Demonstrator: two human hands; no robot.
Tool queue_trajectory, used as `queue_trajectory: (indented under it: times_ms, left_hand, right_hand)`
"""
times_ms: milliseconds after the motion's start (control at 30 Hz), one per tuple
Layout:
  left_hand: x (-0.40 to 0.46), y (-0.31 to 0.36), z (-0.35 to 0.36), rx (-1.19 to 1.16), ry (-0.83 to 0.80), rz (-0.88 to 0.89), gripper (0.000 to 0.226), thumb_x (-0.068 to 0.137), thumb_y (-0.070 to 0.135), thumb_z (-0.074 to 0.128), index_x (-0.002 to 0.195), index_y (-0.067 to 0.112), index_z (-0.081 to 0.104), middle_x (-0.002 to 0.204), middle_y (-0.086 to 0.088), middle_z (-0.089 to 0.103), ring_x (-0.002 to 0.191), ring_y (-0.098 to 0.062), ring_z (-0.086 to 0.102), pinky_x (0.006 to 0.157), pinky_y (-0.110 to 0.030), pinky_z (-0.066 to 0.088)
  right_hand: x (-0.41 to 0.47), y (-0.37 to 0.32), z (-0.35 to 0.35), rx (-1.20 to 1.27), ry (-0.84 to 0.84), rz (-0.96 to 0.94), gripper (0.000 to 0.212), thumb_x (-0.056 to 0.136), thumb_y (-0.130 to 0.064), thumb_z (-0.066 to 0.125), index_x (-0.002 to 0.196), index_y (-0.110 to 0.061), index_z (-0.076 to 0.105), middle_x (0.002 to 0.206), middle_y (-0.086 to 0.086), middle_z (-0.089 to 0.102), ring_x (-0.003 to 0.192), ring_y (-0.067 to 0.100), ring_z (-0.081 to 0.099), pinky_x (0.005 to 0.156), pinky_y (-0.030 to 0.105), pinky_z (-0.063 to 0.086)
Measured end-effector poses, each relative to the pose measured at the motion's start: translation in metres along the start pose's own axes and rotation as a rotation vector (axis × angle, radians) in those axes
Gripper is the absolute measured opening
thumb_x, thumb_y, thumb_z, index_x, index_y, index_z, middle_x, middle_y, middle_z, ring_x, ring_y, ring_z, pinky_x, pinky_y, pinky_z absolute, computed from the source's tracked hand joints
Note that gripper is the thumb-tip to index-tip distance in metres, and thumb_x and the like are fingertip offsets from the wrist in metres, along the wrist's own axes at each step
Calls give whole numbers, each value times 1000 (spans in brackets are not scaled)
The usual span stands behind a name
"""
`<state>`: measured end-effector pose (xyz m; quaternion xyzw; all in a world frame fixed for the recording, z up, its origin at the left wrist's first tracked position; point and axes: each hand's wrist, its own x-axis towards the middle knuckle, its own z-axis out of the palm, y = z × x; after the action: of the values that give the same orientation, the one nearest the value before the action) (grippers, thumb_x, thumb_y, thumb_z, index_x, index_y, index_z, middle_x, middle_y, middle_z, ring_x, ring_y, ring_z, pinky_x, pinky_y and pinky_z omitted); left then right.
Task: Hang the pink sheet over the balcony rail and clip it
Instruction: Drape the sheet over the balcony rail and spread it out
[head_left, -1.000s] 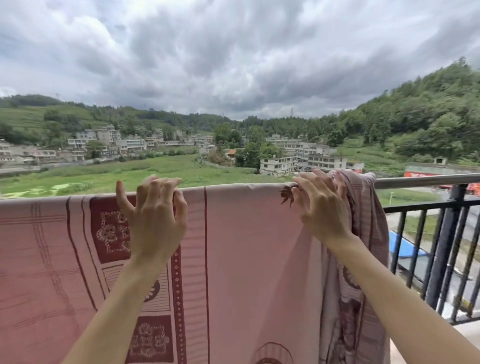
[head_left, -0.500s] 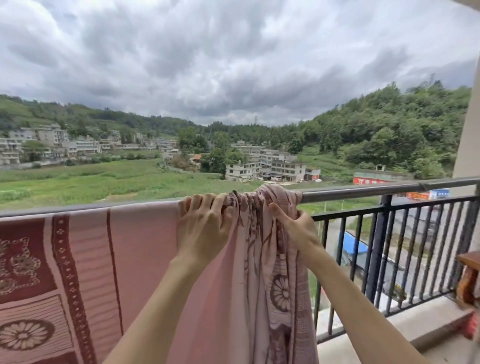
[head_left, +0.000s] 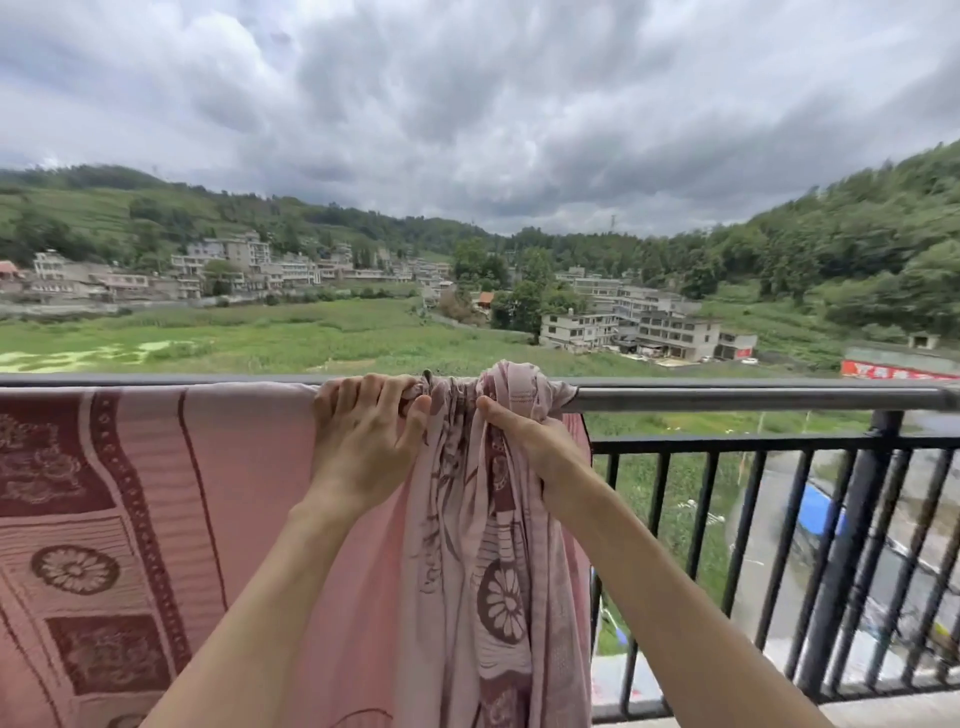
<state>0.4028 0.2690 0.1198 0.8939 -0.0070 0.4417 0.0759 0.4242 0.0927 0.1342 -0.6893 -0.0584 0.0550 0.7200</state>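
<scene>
Both my hands are up at the balcony rail (head_left: 727, 399), gripping the pink sheet (head_left: 249, 493) where it bunches over the top bar. My left hand (head_left: 363, 431) has its fingers curled over the bar and the cloth, thumb pressing into the gathered folds at its 3 o'clock. My right hand (head_left: 524, 441) sits just beside it, thumb on the near face of the bunch, the other fingers hidden behind the fabric, so I hold that wad pinched against the rail. From the bunch the sheet spreads flat along the rail toward 9 o'clock, draped down the near side, pale pink with dark red bands, squares and round flower motifs. Below my right hand a crumpled length hangs toward 6 o'clock, showing a faded flower wheel. Toward 3 o'clock the grey metal top bar runs bare, with a black lower bar, a thick black post (head_left: 872, 519) and thin black balusters under it. A pale concrete ledge edges the balcony floor at the lower right. Beyond the rail lies a green field (head_left: 260, 338), clusters of pale multi-storey buildings (head_left: 628, 327) at 12 o'clock and 10 o'clock, wooded hills on either side, and a heavy grey clouded sky (head_left: 467, 104) overhead. Through the bars at 4 o'clock I see a road and something blue, too blurred to name.
</scene>
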Motion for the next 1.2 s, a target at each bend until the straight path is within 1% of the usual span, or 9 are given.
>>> queue_trajectory:
  times_ms: [133, 233, 400, 533, 667, 800, 867, 1067, 1200]
  left_hand:
    - [6, -9, -9, 85, 17, -19, 60, 85, 51, 9, 118, 22, 50, 109, -3, 52, 104, -26, 41, 98, -36, 14]
    - [6, -16, -13, 103, 23, -38, 58, 87, 50, 8, 116, 24, 51, 107, -3, 52, 101, -26, 42, 95, -35, 15]
    - [8, -26, -19, 101, 82, -57, 55, 89, 48, 13, 110, 22, 56, 101, -6, 55, 97, -26, 42, 93, -36, 17]
    - [13, -37, -25, 96, 54, -73, 59, 87, 51, 10, 109, 21, 56, 102, -8, 54, 100, -29, 44, 95, -39, 18]
    - [20, -45, -27, 116, 37, -95, 57, 87, 51, 13, 109, 20, 56, 103, -9, 54, 101, -30, 45, 95, -41, 20]
    - [18, -58, -29, 132, 46, -84, 57, 88, 50, 15, 107, 17, 57, 100, -11, 56, 97, -32, 47, 94, -43, 22]
    - [18, -64, -28, 127, 53, -87, 57, 87, 49, 15, 105, 16, 58, 98, -12, 56, 97, -32, 48, 93, -43, 22]
    - [20, -78, -29, 50, 74, -111, 53, 86, 43, 20, 110, 16, 58, 106, -10, 59, 104, -31, 47, 100, -43, 20]
    - [15, -74, -26, 21, 94, -73, 46, 89, 33, 27, 121, 15, 54, 122, -7, 57, 119, -26, 44, 111, -47, 7]
  right_hand:
    - [1, -15, -4, 84, -86, -53, 11, 81, -23, 70, 78, -13, 67, 63, 1, 71, 60, 16, 68, 70, 32, 57]
    - [-1, -22, -20, 147, -45, -68, 10, 83, -21, 67, 80, -11, 70, 65, 3, 71, 62, 18, 68, 79, 40, 57]
    - [-2, -43, -74, 274, 178, -88, 10, 86, -13, 62, 91, -3, 64, 59, 7, 69, 51, 20, 67, 59, 35, 59]
    - [5, -51, -112, 200, 426, -99, 27, 85, -12, 62, 107, 4, 58, 81, 14, 66, 68, 26, 65, 73, 39, 56]
    - [14, -53, -115, 117, 545, -105, 15, 82, -17, 66, 75, -6, 57, 94, 18, 67, 91, 34, 65, 88, 47, 52]
    - [19, -44, -122, 113, 657, -114, 21, 83, -20, 65, 72, -8, 53, 102, 15, 66, 95, 29, 63, 91, 42, 51]
    - [22, -43, -134, 117, 754, -119, 19, 83, -20, 67, 81, -4, 56, 99, 13, 62, 89, 24, 58, 87, 32, 49]
    - [22, -35, -133, -127, 866, -87, 62, 79, -33, 71, 123, 1, 45, 127, 17, 54, 115, 32, 53, 92, 36, 42]
    - [16, -25, -105, -538, 956, -373, 71, 88, -30, 58, 143, -6, 20, 149, 19, 26, 138, 32, 24, 115, 42, 20]
